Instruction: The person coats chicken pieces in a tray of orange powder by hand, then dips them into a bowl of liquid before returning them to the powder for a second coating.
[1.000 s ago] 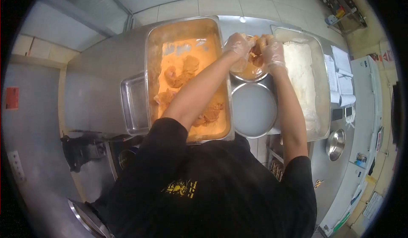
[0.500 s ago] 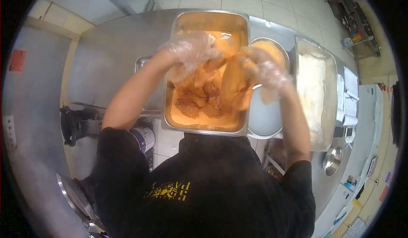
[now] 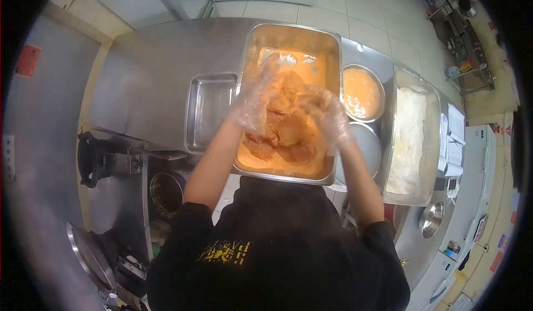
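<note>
A deep steel pan (image 3: 336,66) holds an orange marinade-like mixture (image 3: 316,69) with reddish-brown coated pieces, which look like meat (image 3: 294,136). My left hand (image 3: 256,104), in a clear plastic glove, is over the pan's left side with fingers stretched toward the far end. My right hand (image 3: 328,118), gloved likewise, hovers at the pan's right side, its fingers apart and slightly blurred. Between the hands lies an orange-coated piece (image 3: 286,93); neither hand visibly grips it. Whether the fingertips touch the pieces is hard to see.
An unfilled shallow steel tray (image 3: 191,114) stands left of the pan. To the right are a bowl (image 3: 381,91) of orange mixture, a round whitish container (image 3: 361,150) and a long tub of white flour-like powder (image 3: 408,139). A small steel bowl (image 3: 432,219) sits farther right.
The coated pieces that were raised and blurred between my hands now lie in the pan. My right hand has come closer over the pan. The view has shifted, showing more of the left tray.
</note>
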### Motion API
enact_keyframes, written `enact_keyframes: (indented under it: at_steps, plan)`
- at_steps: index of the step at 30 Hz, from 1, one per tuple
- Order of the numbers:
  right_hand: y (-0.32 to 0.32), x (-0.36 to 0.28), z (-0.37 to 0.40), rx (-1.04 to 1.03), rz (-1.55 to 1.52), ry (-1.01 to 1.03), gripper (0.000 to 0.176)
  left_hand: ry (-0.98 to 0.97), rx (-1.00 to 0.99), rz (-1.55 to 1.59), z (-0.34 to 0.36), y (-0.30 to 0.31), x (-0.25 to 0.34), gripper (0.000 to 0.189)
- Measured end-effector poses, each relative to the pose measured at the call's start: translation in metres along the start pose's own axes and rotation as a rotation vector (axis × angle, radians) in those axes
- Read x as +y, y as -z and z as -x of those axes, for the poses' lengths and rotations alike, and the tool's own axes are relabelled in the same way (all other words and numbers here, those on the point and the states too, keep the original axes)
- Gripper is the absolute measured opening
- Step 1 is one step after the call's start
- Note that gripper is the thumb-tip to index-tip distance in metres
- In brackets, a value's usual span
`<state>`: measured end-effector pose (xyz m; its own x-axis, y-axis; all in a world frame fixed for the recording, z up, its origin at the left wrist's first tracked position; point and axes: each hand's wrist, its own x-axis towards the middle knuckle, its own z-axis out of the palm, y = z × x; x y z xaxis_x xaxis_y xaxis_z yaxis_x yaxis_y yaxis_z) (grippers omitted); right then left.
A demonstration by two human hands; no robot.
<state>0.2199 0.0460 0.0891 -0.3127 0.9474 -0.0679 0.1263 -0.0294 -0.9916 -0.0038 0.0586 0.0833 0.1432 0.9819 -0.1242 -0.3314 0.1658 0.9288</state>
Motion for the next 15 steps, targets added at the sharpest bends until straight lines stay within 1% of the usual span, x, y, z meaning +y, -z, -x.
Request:
enact_keyframes:
  at_steps: [2, 3, 5, 6, 8, 9, 11, 12, 13, 15]
  plan:
    - [-0.036, -0.015, 0.014, 0.058, -0.169, 0.056, 0.031, -0.043, -0.002, 0.354, -0.012, 0.004, -0.039, 0.093]
    - [-0.043, -0.021, 0.016, 0.008, 0.004, 0.103, 0.032, -0.062, -0.007, 0.531, -0.017, 0.002, -0.050, 0.097]
    - [-0.052, -0.032, 0.019, -0.091, 0.348, 0.188, 0.035, -0.065, -0.036, 0.580, -0.015, -0.014, -0.040, 0.099]
    - [-0.059, -0.030, 0.020, -0.039, 0.388, 0.180, 0.035, -0.070, -0.050, 0.604, -0.015, -0.019, -0.036, 0.101]
    - [-0.070, -0.023, 0.022, 0.065, 0.470, 0.162, 0.036, -0.146, -0.069, 0.571, -0.030, -0.015, -0.053, 0.100]
    - [-0.072, -0.023, 0.024, 0.079, 0.269, 0.200, 0.031, -0.186, -0.078, 0.555, -0.037, -0.010, -0.063, 0.100]
    - [-0.069, -0.010, 0.026, 0.038, 0.287, 0.205, 0.027, -0.250, -0.105, 0.088, -0.036, -0.004, -0.065, 0.088]
    - [-0.067, -0.005, 0.028, 0.019, 0.295, 0.206, 0.025, -0.275, -0.104, 0.028, -0.037, -0.001, -0.066, 0.087]
    - [-0.066, -0.013, 0.031, -0.036, 0.240, 0.098, 0.022, -0.299, -0.103, -0.032, -0.038, 0.002, -0.065, 0.085]
    - [-0.062, -0.037, 0.040, -0.144, 0.131, -0.119, 0.019, -0.340, -0.072, 0.201, -0.047, 0.002, -0.059, 0.092]
